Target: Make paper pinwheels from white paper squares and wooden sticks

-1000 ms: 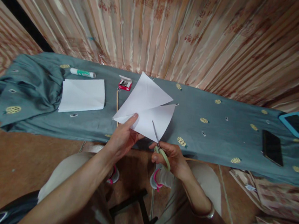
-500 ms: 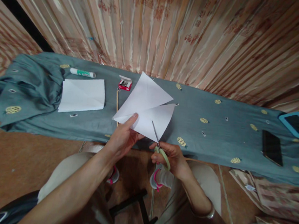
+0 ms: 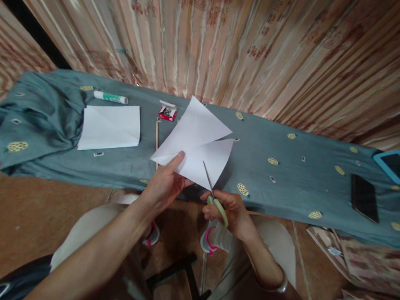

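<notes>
My left hand (image 3: 166,184) pinches the lower left edge of a white sheet of paper (image 3: 198,128), thumb on top and fingers underneath. A slit runs into the sheet from its right side. My right hand (image 3: 231,212) grips scissors (image 3: 219,210) with pale green handles. One blade lies over the paper at its lower right corner; the other is hidden beneath it. Left of the sheet, a thin wooden stick (image 3: 156,139) is partly covered by it. A small red box (image 3: 167,113) of metal pins or clips stands open just behind.
A stack of white paper (image 3: 111,127) lies on the left of the green cloth-covered table (image 3: 257,141), with a glue stick (image 3: 110,97) behind it. A dark phone (image 3: 364,197) and a blue-framed tablet (image 3: 399,167) rest at the far right. Striped plastic sheeting (image 3: 210,42) hangs behind.
</notes>
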### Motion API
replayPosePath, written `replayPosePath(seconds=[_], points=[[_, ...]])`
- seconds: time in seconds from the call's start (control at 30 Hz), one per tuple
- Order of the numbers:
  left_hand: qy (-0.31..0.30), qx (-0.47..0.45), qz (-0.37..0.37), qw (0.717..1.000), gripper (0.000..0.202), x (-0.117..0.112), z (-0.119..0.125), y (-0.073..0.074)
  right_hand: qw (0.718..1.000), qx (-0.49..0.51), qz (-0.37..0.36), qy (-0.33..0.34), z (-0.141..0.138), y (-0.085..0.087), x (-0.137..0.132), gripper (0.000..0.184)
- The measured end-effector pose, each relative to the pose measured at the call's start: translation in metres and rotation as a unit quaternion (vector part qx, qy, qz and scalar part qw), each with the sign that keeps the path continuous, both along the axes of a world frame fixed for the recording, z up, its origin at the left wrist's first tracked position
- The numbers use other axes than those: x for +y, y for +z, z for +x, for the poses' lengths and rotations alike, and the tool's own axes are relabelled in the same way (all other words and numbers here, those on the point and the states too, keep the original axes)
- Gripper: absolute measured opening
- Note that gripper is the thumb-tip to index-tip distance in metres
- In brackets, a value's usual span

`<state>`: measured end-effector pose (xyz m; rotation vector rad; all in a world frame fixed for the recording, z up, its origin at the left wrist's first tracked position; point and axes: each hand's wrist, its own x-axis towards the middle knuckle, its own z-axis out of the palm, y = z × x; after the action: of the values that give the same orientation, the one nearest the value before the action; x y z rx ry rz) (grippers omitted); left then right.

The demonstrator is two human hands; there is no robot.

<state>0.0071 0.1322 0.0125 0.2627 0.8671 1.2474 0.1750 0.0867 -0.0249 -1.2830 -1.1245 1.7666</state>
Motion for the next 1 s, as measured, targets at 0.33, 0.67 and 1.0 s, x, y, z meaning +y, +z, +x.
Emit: replayPosePath(seconds=[0.33,0.67,1.0], points=[[-0.016,0.006,-0.009,1.0,0.026,-0.0029,0.0034,-0.002,1.0,0.0,-0.012,-0.015,0.0002,0.001,0.0011,0.041],[-0.028,-0.013,-0.011,0.999,0.025,-0.0027,0.0031,-0.0012,1.0,-0.002,-0.008,-0.015,0.0008,0.0032,0.0008,0.038],[-0.031,-0.036,-0.038,0.998,0.028,-0.0016,0.0027,-0.0001,1.0,0.001,-0.003,-0.018,0.0003,0.0002,0.0009,0.037]])
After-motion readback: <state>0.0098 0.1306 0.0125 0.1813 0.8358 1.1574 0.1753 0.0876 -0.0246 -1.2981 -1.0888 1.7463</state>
